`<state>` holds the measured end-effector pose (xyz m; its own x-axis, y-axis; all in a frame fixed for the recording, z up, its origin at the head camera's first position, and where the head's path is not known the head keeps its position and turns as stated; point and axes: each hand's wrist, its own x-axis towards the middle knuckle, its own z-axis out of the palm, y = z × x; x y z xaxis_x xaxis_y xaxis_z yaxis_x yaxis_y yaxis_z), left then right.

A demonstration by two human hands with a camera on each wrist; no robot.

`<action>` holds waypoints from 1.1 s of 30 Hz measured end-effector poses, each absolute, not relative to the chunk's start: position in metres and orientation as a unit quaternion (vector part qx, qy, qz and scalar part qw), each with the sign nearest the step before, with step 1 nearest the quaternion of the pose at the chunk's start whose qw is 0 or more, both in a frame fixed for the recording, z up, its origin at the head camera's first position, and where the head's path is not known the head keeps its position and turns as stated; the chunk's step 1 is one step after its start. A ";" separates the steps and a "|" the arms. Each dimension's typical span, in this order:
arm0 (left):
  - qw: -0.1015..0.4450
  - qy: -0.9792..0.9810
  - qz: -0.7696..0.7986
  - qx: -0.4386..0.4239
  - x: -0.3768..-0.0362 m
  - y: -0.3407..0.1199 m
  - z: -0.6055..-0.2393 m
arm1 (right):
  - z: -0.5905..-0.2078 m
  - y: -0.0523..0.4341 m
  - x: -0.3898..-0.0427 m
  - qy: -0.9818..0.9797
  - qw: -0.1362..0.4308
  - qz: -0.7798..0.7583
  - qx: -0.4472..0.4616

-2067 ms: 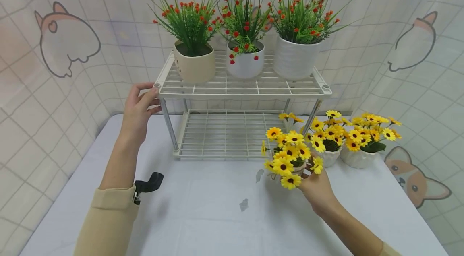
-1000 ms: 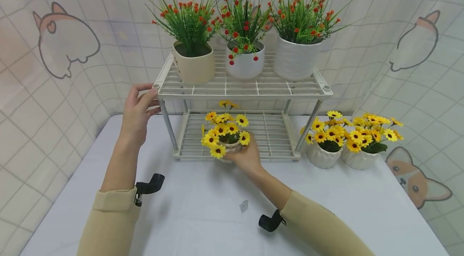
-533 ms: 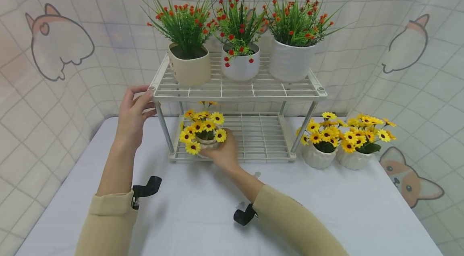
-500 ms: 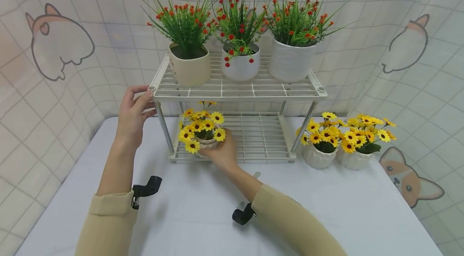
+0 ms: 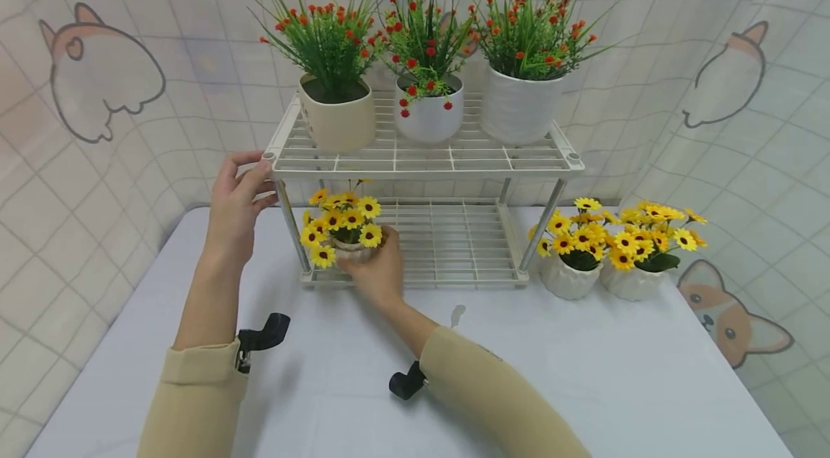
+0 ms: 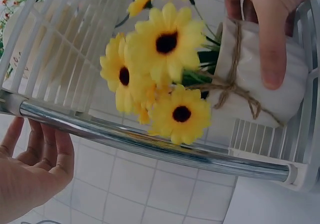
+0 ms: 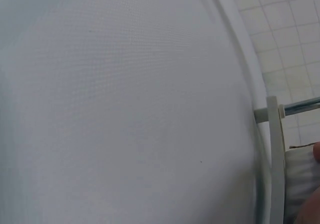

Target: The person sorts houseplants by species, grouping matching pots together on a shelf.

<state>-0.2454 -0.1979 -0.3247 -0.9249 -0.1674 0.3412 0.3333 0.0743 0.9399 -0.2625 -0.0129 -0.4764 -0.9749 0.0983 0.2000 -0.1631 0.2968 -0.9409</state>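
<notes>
Watching from here, I see the yellow-flowered pot now at the left end of the lower shelf, just beside the near left post. About two seconds ago it was out by the near right post, and a second ago it was around the middle of the near edge; since the last frame it has gone a little farther left and slightly farther in.

The right hand is clamped on the pot, thumb across the white wall above the twine and fingers round the other side, as the left wrist view shows me. Its base is hidden from me, so I cannot tell whether it touches the wires. I judge the placing well along but unfinished, since the grip has not been released.

The left hand has not moved: fingers apart, tips against the upper shelf's near left corner, wrapped round nothing that I can see. I take that as steadying.

To the right, the second yellow pot and the third yellow pot stay put on the tabletop, side by side, outside the rack.
</notes>
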 end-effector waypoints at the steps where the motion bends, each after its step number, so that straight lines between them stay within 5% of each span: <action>1: 0.185 -0.709 -0.678 -0.058 -0.245 -0.198 -0.325 | -0.477 -0.015 -0.262 -0.798 0.108 0.592 0.013; 13: 0.179 -0.706 -0.682 -0.062 -0.246 -0.202 -0.326 | -0.482 -0.027 -0.259 -0.822 0.127 0.555 -0.007; 33: 0.182 -0.688 -0.700 -0.065 -0.245 -0.198 -0.326 | -0.460 0.041 -0.213 -0.794 0.048 0.599 0.092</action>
<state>-0.2455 -0.1984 -0.3260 -0.9257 -0.1653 0.3402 0.3430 0.0125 0.9393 -0.2127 0.0414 -0.4597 -0.9784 -0.0899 0.1863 -0.2039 0.2654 -0.9423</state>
